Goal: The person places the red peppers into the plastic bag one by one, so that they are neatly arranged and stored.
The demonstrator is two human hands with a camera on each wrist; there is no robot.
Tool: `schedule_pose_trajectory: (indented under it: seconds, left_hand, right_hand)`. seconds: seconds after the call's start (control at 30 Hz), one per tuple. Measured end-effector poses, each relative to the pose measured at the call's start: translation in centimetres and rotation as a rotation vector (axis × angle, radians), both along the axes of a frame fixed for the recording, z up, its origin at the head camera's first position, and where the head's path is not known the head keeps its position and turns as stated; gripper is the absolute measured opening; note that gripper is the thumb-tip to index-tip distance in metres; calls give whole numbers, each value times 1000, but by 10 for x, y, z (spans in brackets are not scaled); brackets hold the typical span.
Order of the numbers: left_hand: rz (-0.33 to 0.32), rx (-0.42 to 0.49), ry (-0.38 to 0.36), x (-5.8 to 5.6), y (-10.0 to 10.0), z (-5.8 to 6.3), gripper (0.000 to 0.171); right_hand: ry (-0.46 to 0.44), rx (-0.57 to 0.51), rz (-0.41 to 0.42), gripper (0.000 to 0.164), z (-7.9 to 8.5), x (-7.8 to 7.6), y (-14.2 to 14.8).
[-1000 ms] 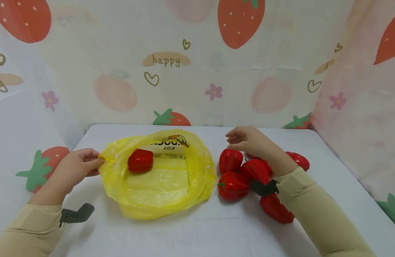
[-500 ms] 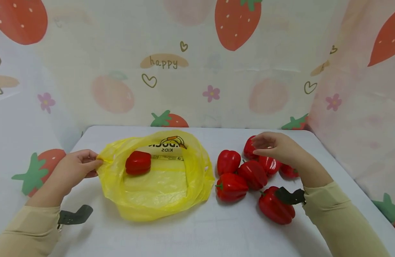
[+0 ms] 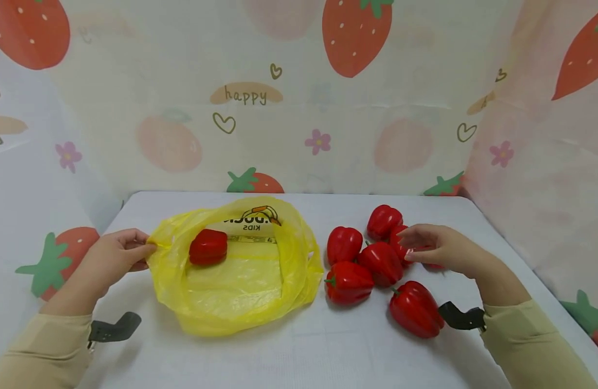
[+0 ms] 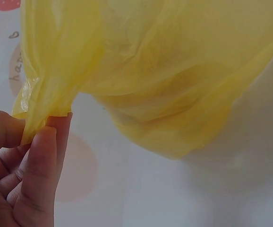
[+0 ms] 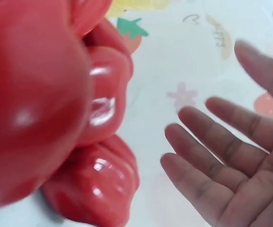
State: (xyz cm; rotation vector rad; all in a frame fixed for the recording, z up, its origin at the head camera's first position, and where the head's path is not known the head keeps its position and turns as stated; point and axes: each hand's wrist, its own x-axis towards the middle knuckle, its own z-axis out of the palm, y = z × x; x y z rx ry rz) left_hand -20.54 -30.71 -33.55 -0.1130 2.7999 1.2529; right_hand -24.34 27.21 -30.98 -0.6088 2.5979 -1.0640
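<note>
The left hand (image 3: 115, 258) pinches the left edge of a yellow plastic bag (image 3: 206, 316), whose mouth gapes toward the head camera. In the left wrist view, thumb and fingers (image 4: 38, 165) hold a gathered bit of the film. One red bell pepper (image 3: 208, 247) lies inside the bag. Over the right side of a cluster of red bell peppers (image 3: 380, 263) hovers the right hand (image 3: 442, 251), holding nothing. Its fingers (image 5: 212, 135) are spread and slightly bent, apart from the shiny peppers (image 5: 96, 182) in the right wrist view. A pepper behind this hand is mostly hidden.
A white table (image 3: 299, 356) bears everything. A separate bell pepper (image 3: 414, 310) lies nearer the front, close to the right wrist's black camera mount (image 3: 460, 316). Strawberry-printed cloth (image 3: 279, 135) hangs behind and at both sides.
The right hand has moved right and toward the person, away from the bag side, uncovering peppers at the back of the cluster. The left hand keeps its pinch; the view has shifted slightly.
</note>
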Motion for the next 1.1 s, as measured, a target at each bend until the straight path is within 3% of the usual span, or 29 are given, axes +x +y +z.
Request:
schedule_pose_trajectory:
  seconds: [0.27,0.57,0.83,1.1]
  left_hand:
    - [-10,-12,-23,0,-1,-2,47]
    - [-9,-9,-14,-1,-1,-1,48]
    - [-11,-8,-12,0,-1,-2,48]
    - [-7,0,-7,2,0,-1,45]
  right_hand:
    - [-93,-49,75,51,-20,9,18]
    - [-156,-51,58,56,-37,20,31]
    - [-280,-80,30,64,-51,28,32]
    - [-347,-36,-5,76,-60,33,29]
